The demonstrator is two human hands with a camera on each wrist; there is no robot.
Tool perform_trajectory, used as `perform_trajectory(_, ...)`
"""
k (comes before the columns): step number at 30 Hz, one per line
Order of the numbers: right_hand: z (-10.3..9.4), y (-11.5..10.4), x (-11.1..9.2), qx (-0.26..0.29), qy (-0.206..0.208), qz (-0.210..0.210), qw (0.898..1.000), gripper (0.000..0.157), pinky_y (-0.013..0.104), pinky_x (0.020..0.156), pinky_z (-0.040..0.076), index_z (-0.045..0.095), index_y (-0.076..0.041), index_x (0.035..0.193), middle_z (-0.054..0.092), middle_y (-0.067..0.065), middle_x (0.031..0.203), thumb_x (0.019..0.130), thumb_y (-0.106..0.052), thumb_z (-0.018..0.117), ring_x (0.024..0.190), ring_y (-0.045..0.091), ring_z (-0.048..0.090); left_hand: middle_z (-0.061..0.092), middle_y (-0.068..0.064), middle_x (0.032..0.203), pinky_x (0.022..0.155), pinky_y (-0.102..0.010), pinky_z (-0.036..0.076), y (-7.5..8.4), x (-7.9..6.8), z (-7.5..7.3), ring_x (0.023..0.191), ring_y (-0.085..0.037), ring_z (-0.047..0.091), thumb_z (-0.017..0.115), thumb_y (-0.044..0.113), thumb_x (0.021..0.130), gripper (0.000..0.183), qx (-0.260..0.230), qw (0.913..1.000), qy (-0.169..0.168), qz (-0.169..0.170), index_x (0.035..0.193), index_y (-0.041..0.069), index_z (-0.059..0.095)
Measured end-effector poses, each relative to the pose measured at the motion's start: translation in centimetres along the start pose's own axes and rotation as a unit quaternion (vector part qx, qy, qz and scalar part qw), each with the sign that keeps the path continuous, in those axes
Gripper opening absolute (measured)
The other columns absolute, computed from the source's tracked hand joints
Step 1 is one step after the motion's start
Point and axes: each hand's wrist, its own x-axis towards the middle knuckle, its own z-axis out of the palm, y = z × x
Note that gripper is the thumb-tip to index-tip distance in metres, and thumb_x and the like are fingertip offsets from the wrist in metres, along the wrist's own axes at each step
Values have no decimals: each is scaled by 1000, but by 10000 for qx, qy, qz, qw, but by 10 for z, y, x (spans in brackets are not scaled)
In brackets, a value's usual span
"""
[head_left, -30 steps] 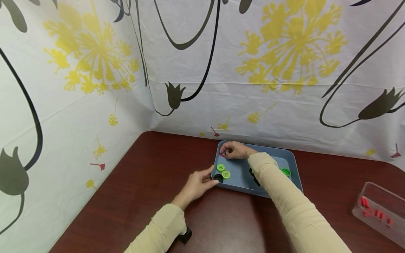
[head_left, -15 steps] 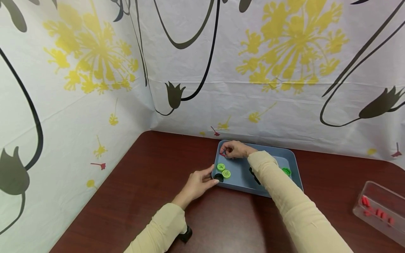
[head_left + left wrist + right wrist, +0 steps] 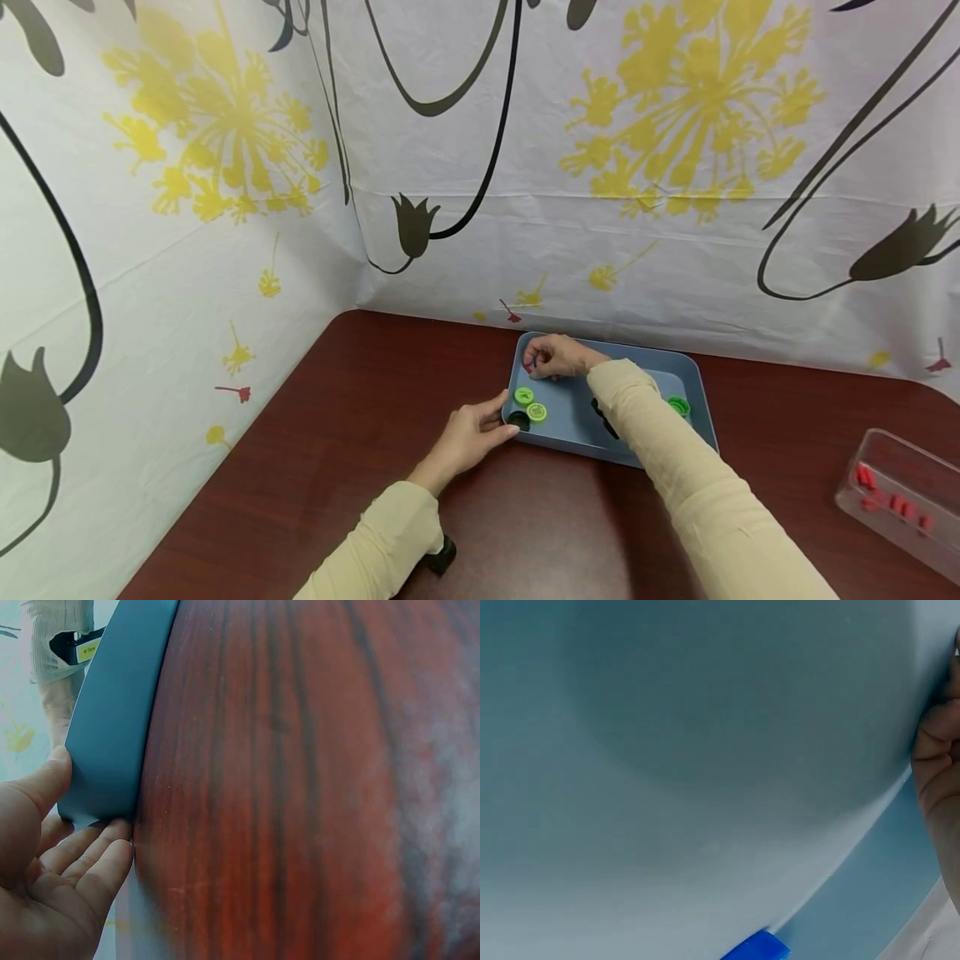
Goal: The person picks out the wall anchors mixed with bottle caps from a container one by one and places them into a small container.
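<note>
In the head view, my right hand (image 3: 557,357) pinches a small red piece (image 3: 528,367) in the far left corner of a blue-grey tray (image 3: 577,433). Fingers mostly cover the piece, so its shape is unclear. My left hand (image 3: 465,433) holds the tray's near left corner; in the left wrist view its thumb and fingers (image 3: 105,874) lie about that corner. Beside it inside the tray are two light green caps (image 3: 536,412) and a black round piece (image 3: 519,421). A bright blue piece (image 3: 757,946) shows by the tray wall in the right wrist view.
A green cap (image 3: 678,407) lies at the tray's right side, partly behind the right sleeve. Standing on the brown table (image 3: 352,400) at the right is a clear box (image 3: 900,533) with several red pieces. Patterned fabric (image 3: 465,167) hangs behind the table and at the left.
The right hand's fingers shift slightly, and less of the red piece shows between them now. The left hand and the tray stay in place.
</note>
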Motion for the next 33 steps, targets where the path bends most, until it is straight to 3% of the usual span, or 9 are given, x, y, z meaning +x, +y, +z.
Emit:
perform_trajectory(7, 9, 1, -7, 15, 577, -243, 9980, 16, 21, 55, 40, 63, 0, 94, 57, 0, 64, 81, -5, 71, 55, 7, 46, 48, -13, 140, 88, -32, 53, 1, 0, 1, 117, -23, 57, 64, 26, 90, 62, 28, 10000, -19, -23, 144, 11, 38)
perform_trajectory(15, 15, -2, -14, -159, 1049, 97, 9943, 15, 23, 59, 43, 63, -4, 93, 60, 2, 73, 83, -11, 72, 62, 9, 50, 46, -13, 141, 89, -33, 52, 2, 0, 1, 118, -24, 56, 65, 25, 89, 62, 24, 10000, -40, -67, 144, 12, 38)
perform_trajectory(25, 10, -4, -29, 145, 1272, 91, 9917, 14, 25, 55, 46, 63, -2, 93, 62, 4, 74, 84, -8, 70, 60, 11, 53, 45, -14, 141, 89, -33, 52, 2, -1, 2, 118, -24, 56, 65, 26, 89, 62, 33, 10000, -45, 16, 144, 10, 39)
perform_trajectory(33, -2, -16, -47, 179, 1569, 46, 9874, 13, 26, 61, 46, 62, -3, 95, 61, 4, 73, 86, -11, 69, 64, 13, 53, 44, -14, 142, 90, -34, 52, 3, -2, -1, 119, -25, 55, 65, 25, 90, 62, 100, 9999, -44, -4, 144, 10, 38)
